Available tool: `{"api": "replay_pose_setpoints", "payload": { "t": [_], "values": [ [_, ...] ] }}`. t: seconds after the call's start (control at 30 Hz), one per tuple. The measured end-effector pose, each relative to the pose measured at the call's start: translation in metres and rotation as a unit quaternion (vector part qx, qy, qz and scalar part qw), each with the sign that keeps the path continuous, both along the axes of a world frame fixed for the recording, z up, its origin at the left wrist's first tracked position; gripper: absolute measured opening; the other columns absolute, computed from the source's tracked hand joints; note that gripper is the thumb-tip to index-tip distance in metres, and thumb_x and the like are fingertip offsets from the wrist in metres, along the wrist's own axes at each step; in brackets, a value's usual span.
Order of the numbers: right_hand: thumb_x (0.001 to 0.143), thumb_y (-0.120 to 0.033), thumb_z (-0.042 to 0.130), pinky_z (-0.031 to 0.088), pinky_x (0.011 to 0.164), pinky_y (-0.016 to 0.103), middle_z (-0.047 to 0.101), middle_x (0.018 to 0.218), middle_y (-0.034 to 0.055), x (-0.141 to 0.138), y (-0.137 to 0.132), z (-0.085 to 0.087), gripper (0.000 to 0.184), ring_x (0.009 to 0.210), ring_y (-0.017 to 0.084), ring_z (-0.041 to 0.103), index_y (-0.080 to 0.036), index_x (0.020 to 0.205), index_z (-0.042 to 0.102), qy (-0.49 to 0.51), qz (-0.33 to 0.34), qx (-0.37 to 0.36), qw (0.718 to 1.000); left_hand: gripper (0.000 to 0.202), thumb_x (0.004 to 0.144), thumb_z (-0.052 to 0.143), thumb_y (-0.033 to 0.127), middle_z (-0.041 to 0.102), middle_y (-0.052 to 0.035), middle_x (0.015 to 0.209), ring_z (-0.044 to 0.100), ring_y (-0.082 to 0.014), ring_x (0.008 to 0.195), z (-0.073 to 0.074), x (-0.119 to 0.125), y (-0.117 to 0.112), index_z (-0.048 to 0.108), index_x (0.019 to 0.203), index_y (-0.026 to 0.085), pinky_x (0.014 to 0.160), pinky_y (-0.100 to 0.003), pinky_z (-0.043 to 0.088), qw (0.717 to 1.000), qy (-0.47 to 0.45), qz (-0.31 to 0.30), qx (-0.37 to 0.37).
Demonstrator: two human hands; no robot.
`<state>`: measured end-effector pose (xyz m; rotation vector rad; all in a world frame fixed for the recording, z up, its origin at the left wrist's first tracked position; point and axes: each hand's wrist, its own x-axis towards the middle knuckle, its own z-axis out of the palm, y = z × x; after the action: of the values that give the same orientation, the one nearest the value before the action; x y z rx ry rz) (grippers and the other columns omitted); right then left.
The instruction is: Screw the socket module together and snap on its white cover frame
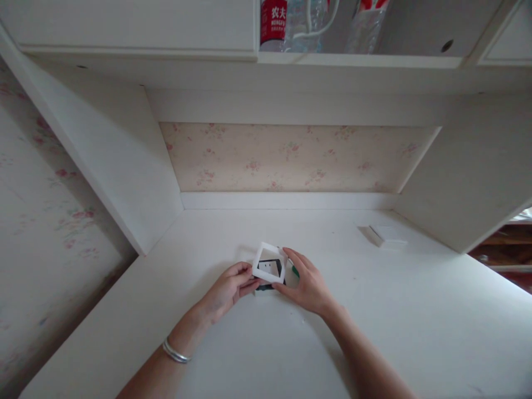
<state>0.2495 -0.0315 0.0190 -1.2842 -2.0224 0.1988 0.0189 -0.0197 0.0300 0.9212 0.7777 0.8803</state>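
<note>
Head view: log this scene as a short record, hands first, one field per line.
Left hand: the left hand holds the left side of a white square frame
Right hand: the right hand holds the frame's right side, thumb and index finger spread
Seen through the frame: a white piece with dark edging
Beside right hand: something green, mostly hidden
Left wrist: silvery bracelet
Right rear of desk: small white box
Shelf above: red-labelled bottle

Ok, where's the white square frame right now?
In the head view, the white square frame is below the picture's centre, held between the left hand and right hand, with a dark-edged piece showing through its opening.
</note>
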Motion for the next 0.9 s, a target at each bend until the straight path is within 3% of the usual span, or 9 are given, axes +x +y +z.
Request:
{"api": "replay_pose_setpoints", "payload": {
  "t": [0.1, 0.2, 0.3, 0.4, 0.53, 0.67, 0.8, 0.9],
  "values": [
    [0.07, -0.046, 0.07, 0.041, 0.101, 0.044, 0.052, 0.132, 0.0115, 0.003, 0.001, 0.001, 0.079, 0.12, 0.027, 0.049, -0.023, 0.138, 0.038, 0.003, 0.002, -0.023, 1.0, 0.016, 0.081, 0.066, 0.03, 0.067, -0.0068, 0.098, 0.064, -0.0196, 0.096, -0.004, -0.005, 0.005, 0.063, 0.089, 0.016, 0.093, -0.033, 0.05, 0.999, 0.047, -0.003, 0.026],
    [0.07, -0.046, 0.07, 0.041, 0.1, 0.042, 0.053, 0.13, 0.0108, 0.003, 0.001, 0.001, 0.079, 0.118, 0.026, 0.05, -0.024, 0.138, 0.038, 0.008, 0.028, -0.061, 0.998, 0.024, 0.081, 0.064, 0.037, 0.067, -0.0079, 0.098, 0.065, -0.022, 0.092, -0.007, -0.007, 0.011, 0.062, 0.094, 0.016, 0.082, -0.035, 0.054, 0.986, 0.138, 0.042, 0.083],
    [0.071, -0.044, 0.069, 0.04, 0.101, 0.041, 0.052, 0.13, 0.0105, 0.004, 0.001, 0.002, 0.076, 0.12, 0.025, 0.048, -0.024, 0.138, 0.038, 0.005, 0.056, -0.09, 0.994, 0.036, 0.079, 0.065, 0.042, 0.065, -0.0111, 0.109, 0.063, -0.0252, 0.1, -0.008, -0.008, 0.013, 0.061, 0.106, 0.017, 0.086, -0.037, 0.051, 0.957, 0.226, 0.087, 0.159],
    [0.072, -0.043, 0.068, 0.04, 0.101, 0.041, 0.052, 0.13, 0.011, 0.005, 0.002, 0.002, 0.075, 0.119, 0.025, 0.048, -0.023, 0.138, 0.039, -0.008, 0.066, -0.104, 0.992, 0.057, 0.075, 0.07, 0.042, 0.054, -0.0141, 0.131, 0.055, -0.0285, 0.116, -0.011, -0.01, 0.013, 0.054, 0.126, 0.02, 0.098, -0.04, 0.044, 0.941, 0.263, 0.06, 0.207],
    [0.075, -0.044, 0.066, 0.039, 0.101, 0.043, 0.051, 0.132, 0.0127, 0.008, 0.003, 0.0, 0.075, 0.121, 0.027, 0.047, -0.021, 0.14, 0.036, -0.039, 0.067, -0.116, 0.99, 0.082, 0.066, 0.078, 0.038, 0.034, -0.0117, 0.148, 0.033, -0.0304, 0.135, -0.024, -0.013, 0.015, 0.043, 0.139, 0.024, 0.11, -0.045, 0.031, 0.915, 0.276, -0.008, 0.295],
    [0.081, -0.046, 0.059, 0.039, 0.101, 0.044, 0.051, 0.134, 0.0135, 0.011, 0.006, -0.006, 0.071, 0.122, 0.028, 0.048, -0.021, 0.143, 0.034, -0.052, 0.064, -0.127, 0.988, 0.087, 0.065, 0.08, 0.039, 0.037, -0.0125, 0.146, 0.035, -0.0307, 0.134, -0.036, -0.013, 0.022, 0.04, 0.141, 0.024, 0.109, -0.047, 0.032, 0.89, 0.297, -0.034, 0.344],
    [0.082, -0.049, 0.058, 0.04, 0.1, 0.043, 0.051, 0.135, 0.0119, 0.013, 0.008, -0.008, 0.073, 0.122, 0.027, 0.049, -0.023, 0.144, 0.032, -0.053, 0.071, -0.137, 0.987, 0.082, 0.066, 0.079, 0.04, 0.041, -0.0141, 0.141, 0.041, -0.0302, 0.128, -0.038, -0.012, 0.025, 0.044, 0.137, 0.02, 0.102, -0.044, 0.043, 0.88, 0.304, -0.019, 0.364],
    [0.081, -0.052, 0.057, 0.039, 0.102, 0.045, 0.049, 0.138, 0.0127, 0.012, 0.008, -0.006, 0.076, 0.124, 0.029, 0.047, -0.022, 0.145, 0.03, -0.067, 0.068, -0.137, 0.986, 0.085, 0.064, 0.08, 0.041, 0.039, -0.0136, 0.142, 0.038, -0.0315, 0.131, -0.039, -0.011, 0.026, 0.043, 0.138, 0.021, 0.103, -0.046, 0.041, 0.874, 0.313, -0.009, 0.371]
  ]
}}
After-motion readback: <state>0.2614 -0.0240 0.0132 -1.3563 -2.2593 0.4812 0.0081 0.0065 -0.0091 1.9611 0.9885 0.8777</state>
